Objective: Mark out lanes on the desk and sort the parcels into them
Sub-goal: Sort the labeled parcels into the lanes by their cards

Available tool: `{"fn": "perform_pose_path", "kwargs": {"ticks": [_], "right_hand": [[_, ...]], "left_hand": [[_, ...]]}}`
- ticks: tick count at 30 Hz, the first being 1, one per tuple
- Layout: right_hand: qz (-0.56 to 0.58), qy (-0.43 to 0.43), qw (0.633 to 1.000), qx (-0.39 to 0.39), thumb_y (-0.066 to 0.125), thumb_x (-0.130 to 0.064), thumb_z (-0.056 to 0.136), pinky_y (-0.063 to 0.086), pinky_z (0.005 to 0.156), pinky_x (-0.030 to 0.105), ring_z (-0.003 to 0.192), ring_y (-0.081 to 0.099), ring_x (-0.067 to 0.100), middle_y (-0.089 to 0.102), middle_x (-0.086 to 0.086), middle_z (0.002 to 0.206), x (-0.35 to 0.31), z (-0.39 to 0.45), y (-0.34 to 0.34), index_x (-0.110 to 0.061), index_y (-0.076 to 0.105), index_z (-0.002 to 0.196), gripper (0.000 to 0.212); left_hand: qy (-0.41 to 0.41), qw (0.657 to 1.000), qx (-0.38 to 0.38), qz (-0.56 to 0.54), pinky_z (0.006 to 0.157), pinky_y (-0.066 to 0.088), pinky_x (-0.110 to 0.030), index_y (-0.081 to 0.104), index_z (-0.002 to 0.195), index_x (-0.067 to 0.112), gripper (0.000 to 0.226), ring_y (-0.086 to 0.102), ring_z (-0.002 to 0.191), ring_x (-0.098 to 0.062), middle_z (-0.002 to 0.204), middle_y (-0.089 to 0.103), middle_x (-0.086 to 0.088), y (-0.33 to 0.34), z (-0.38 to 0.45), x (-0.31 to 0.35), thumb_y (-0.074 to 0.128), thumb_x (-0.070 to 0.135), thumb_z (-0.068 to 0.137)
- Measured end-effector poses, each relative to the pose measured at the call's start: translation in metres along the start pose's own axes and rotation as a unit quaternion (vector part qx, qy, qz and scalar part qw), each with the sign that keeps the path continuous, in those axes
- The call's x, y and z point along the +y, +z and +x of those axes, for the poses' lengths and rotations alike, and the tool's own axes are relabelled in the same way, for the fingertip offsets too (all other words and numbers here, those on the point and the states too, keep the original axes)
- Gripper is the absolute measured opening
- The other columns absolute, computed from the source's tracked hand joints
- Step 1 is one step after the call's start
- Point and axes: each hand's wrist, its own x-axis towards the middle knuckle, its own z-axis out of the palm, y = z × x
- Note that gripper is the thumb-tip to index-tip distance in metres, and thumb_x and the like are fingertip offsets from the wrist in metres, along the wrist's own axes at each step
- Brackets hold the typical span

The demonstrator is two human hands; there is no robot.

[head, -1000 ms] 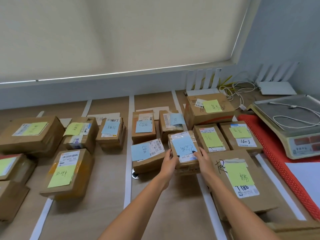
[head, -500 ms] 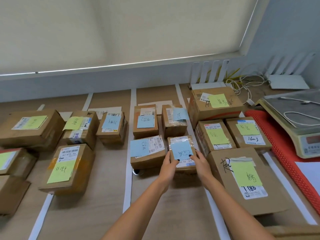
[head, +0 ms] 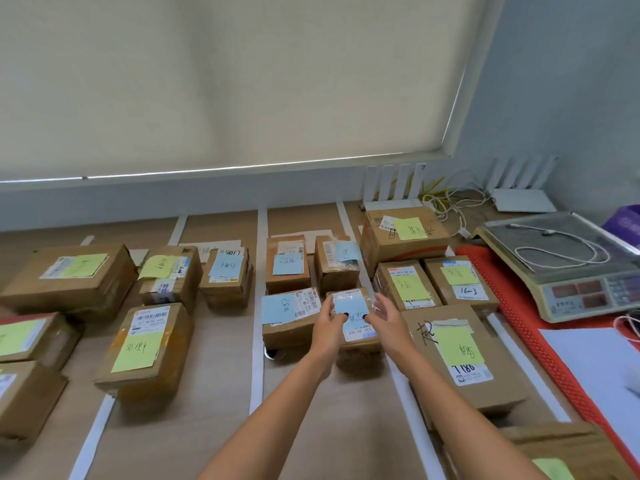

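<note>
Both hands sit at the near end of one small parcel (head: 356, 317), the one with a blue sticky note (head: 349, 304) on its top. Left hand (head: 327, 329): fingers curled along the parcel's left edge, thumb pressing on top. Right hand (head: 384, 315): thumb on the top too, but its fingers are spread and lifted off the right side, so I judge the grip is loosening rather than tightening.

Change over the last second: the parcel was held slightly nearer the person; it now rests on the table (head: 207, 427), pushed back into line. It sits just right of a parcel with a blue note and barcode label (head: 289, 315), and in front of two more blue-note parcels (head: 287, 263). So it is in the blue lane, between the white tape strip (head: 258, 306) on its left and another tape strip (head: 405, 386) on its right, whose line its right edge appears to reach.

Right of that lane, green-note parcels, including a large one marked 1186 (head: 457, 355). Left of it, more parcels with mixed blue and green notes. Far right of the blue lane, a weighing scale (head: 568, 268) on a red mat (head: 526, 327).

Judgement: this placement looks done; release next, then fetch another unsorted parcel.
</note>
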Motion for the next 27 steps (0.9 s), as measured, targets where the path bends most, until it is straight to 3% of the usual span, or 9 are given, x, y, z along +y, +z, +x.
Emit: {"fn": "perform_pose_path", "kwargs": {"ticks": [2,5,7,9,11,14,18,23,27], "right_hand": [[0.007,-0.008,1.0,-0.002,0.053,-0.009,0.091,0.051,0.076,0.018,0.107,0.056,0.009,0.045,0.006,0.14,-0.017,-0.017,0.005,-0.02,0.034,0.142,0.056],[-0.001,-0.033,0.999,-0.003,0.053,-0.012,0.092,0.045,0.098,0.032,0.125,0.047,0.021,0.042,0.006,0.143,-0.038,-0.04,0.02,-0.021,0.034,0.142,0.055],[-0.013,-0.056,0.998,-0.003,0.052,-0.014,0.092,0.041,0.093,0.027,0.126,0.045,0.02,0.042,0.006,0.143,-0.052,-0.053,0.032,-0.022,0.034,0.142,0.053],[-0.011,-0.069,0.998,-0.007,0.052,-0.015,0.092,0.039,0.088,0.023,0.127,0.043,0.02,0.041,0.006,0.144,-0.062,-0.065,0.045,-0.023,0.034,0.141,0.053],[-0.006,-0.076,0.997,-0.01,0.053,-0.015,0.092,0.04,0.081,0.014,0.127,0.042,0.019,0.04,0.005,0.145,-0.069,-0.077,0.058,-0.023,0.035,0.141,0.053],[-0.002,-0.083,0.996,-0.014,0.054,-0.012,0.091,0.045,0.062,0.006,0.122,0.045,0.016,0.041,0.005,0.144,-0.075,-0.094,0.08,-0.024,0.036,0.14,0.053],[-0.004,-0.095,0.995,-0.03,0.055,-0.014,0.09,0.043,0.089,0.024,0.127,0.044,0.02,0.041,0.004,0.144,-0.075,-0.118,0.122,-0.027,0.037,0.137,0.052],[-0.022,-0.121,0.991,-0.043,0.055,-0.016,0.09,0.041,0.091,0.027,0.121,0.044,0.016,0.04,0.003,0.143,-0.075,-0.147,0.202,-0.027,0.037,0.138,0.053],[-0.006,-0.133,0.99,-0.053,0.054,-0.014,0.09,0.043,0.089,0.024,0.11,0.044,0.009,0.043,0.003,0.14,-0.091,-0.173,0.287,-0.025,0.037,0.139,0.053]], "left_hand": [[0.016,1.0,-0.003,-0.006,0.051,0.048,-0.005,0.024,0.147,0.031,0.054,0.051,0.104,-0.004,0.147,0.038,0.001,-0.007,-0.015,0.012,0.042,0.015,0.098],[0.054,0.999,-0.004,0.002,0.051,0.043,-0.001,0.025,0.146,0.031,0.054,0.051,0.111,-0.002,0.149,0.035,0.002,-0.024,-0.037,0.024,0.044,0.017,0.098],[0.086,0.996,0.011,0.015,0.064,0.044,-0.003,0.027,0.145,0.032,0.053,0.051,0.109,0.0,0.149,0.035,0.002,-0.037,-0.05,0.03,0.044,0.018,0.097],[0.111,0.993,0.029,0.031,0.089,0.04,-0.019,0.027,0.144,0.033,0.051,0.042,0.129,-0.014,0.15,0.033,0.002,-0.052,-0.062,0.035,0.043,0.019,0.098],[0.126,0.99,0.041,0.038,0.103,0.035,-0.032,0.027,0.144,0.032,0.052,0.034,0.136,-0.02,0.15,0.032,0.001,-0.069,-0.072,0.036,0.044,0.017,0.097],[0.146,0.987,0.055,0.031,0.101,0.038,-0.031,0.03,0.144,0.03,0.054,0.034,0.136,-0.019,0.149,0.034,0.0,-0.099,-0.087,0.036,0.045,0.011,0.096],[0.176,0.982,0.065,0.032,0.088,0.041,-0.019,0.029,0.144,0.027,0.054,0.038,0.133,-0.017,0.146,0.04,0.0,-0.146,-0.105,0.03,0.045,0.009,0.096],[0.195,0.977,0.079,0.039,0.107,0.033,-0.036,0.026,0.146,0.025,0.055,0.032,0.137,-0.022,0.15,0.033,-0.003,-0.227,-0.124,0.01,0.044,0.011,0.096],[0.198,0.977,0.068,0.034,0.102,0.034,-0.028,0.03,0.144,0.023,0.051,0.037,0.134,-0.02,0.146,0.039,-0.004,-0.322,-0.136,0.007,0.043,0.01,0.096]]}}
